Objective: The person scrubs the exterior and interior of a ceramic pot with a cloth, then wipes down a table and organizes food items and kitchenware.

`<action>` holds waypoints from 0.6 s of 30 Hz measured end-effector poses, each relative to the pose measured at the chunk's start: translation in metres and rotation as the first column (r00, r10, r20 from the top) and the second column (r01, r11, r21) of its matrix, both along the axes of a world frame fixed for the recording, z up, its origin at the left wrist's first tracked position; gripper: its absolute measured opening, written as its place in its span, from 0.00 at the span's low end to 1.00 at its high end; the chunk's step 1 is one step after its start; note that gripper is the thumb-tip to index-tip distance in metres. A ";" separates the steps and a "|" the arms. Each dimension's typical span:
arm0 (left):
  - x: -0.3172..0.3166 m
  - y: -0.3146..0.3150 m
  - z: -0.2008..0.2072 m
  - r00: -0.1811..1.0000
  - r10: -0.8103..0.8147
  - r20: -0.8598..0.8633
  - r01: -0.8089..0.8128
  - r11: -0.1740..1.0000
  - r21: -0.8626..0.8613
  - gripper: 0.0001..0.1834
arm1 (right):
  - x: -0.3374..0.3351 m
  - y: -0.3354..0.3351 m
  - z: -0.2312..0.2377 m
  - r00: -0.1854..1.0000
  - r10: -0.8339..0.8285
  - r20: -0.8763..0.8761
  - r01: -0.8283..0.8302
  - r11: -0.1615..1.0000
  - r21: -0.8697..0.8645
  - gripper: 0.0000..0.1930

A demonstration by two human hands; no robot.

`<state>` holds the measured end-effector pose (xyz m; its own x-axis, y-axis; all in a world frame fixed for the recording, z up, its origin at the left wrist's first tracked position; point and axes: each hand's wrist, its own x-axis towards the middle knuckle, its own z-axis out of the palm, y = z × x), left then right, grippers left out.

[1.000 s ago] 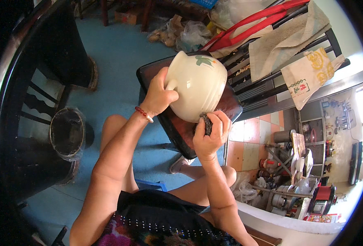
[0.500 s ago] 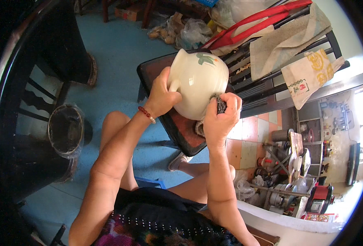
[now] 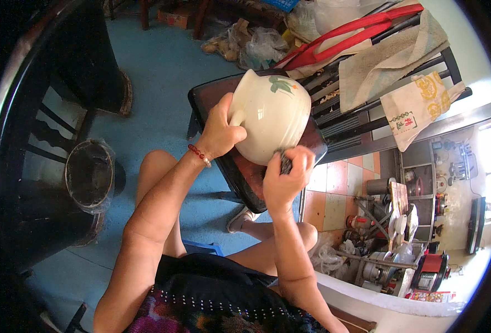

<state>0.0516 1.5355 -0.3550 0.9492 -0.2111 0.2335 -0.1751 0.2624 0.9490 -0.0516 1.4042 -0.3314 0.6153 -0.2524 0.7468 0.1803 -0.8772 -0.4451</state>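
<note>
A cream ceramic pot with a green leaf design lies tipped on its side over the seat of a dark wooden chair. Its mouth faces up and left. My left hand is closed around the pot's handle and rim; the fingertips are hidden behind it. A dark grey wire scourer is pinched in my right hand and pressed against the pot's lower right side, near the base. The fingers of that hand are slightly blurred.
A beige towel, red straps and a printed cloth bag hang over the chair's slatted back. At left stands a lined black bin. Plastic bags lie beyond the chair; a cluttered shelf is at right.
My right hand has moved down and left along the pot with the scourer. The pot has shifted very slightly, and my left hand keeps its hold.
</note>
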 end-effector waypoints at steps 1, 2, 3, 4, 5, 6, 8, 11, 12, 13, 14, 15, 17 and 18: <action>0.000 -0.001 0.000 1.000 0.011 0.016 -0.010 1.000 -0.003 0.23 | -0.005 0.003 -0.004 1.000 0.004 -0.017 -0.004 1.000 0.005 0.09; 0.001 -0.002 0.001 0.999 0.021 0.032 -0.021 1.000 -0.006 0.23 | -0.002 0.000 -0.003 1.000 0.005 -0.003 -0.005 1.000 0.004 0.09; -0.001 -0.003 0.000 0.999 0.033 0.043 -0.032 0.999 -0.005 0.23 | 0.002 -0.004 0.000 1.000 0.006 0.005 -0.006 1.000 0.007 0.09; -0.003 -0.003 0.002 0.999 0.034 0.043 -0.035 0.999 0.023 0.23 | 0.005 -0.007 0.006 1.000 0.000 0.012 0.000 1.000 0.012 0.09; -0.004 -0.002 0.004 0.998 0.034 0.044 -0.036 0.998 0.050 0.23 | 0.011 -0.008 0.015 1.000 -0.008 0.023 0.007 1.000 0.027 0.09; -0.002 -0.001 0.007 0.998 0.042 0.054 -0.045 0.996 0.072 0.23 | 0.016 -0.005 0.023 0.999 -0.025 0.022 0.024 0.998 0.063 0.09; -0.003 -0.001 0.002 1.000 0.018 0.004 -0.018 0.999 0.040 0.22 | 0.010 -0.006 0.013 0.999 -0.011 0.032 0.012 0.999 -0.031 0.10; -0.004 -0.004 0.002 0.999 0.036 0.034 -0.037 0.999 0.013 0.21 | -0.008 0.004 -0.009 1.000 0.009 -0.012 -0.010 0.998 -0.063 0.10; -0.005 -0.004 0.001 0.997 0.055 0.058 -0.056 0.998 0.011 0.21 | -0.004 0.001 -0.006 1.000 0.009 0.013 -0.009 0.998 -0.064 0.10; -0.004 -0.004 -0.001 0.995 0.070 0.077 -0.073 0.997 0.032 0.21 | 0.001 -0.003 0.001 0.999 0.004 0.035 -0.002 0.998 -0.063 0.10; -0.003 -0.004 -0.003 0.992 0.084 0.096 -0.090 0.995 0.052 0.21 | 0.007 -0.006 0.010 0.998 -0.002 0.057 0.005 0.998 -0.062 0.10; -0.002 -0.004 -0.004 0.988 0.092 0.120 -0.101 0.992 0.071 0.22 | 0.014 -0.006 0.023 0.999 -0.020 0.038 0.020 1.000 0.001 0.10; -0.004 -0.001 -0.007 0.998 0.044 0.051 -0.046 0.998 0.035 0.22 | 0.012 -0.005 0.017 0.999 -0.009 0.046 0.011 0.999 -0.039 0.10; -0.002 0.001 -0.006 0.999 0.029 0.025 -0.029 0.999 0.015 0.22 | 0.007 -0.003 0.007 0.998 0.027 0.060 -0.023 0.997 -0.074 0.11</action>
<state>0.0495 1.5365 -0.3611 0.9490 -0.1873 0.2537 -0.2056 0.2427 0.9481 -0.0451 1.4011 -0.3244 0.5735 -0.1810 0.7990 0.2272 -0.9019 -0.3674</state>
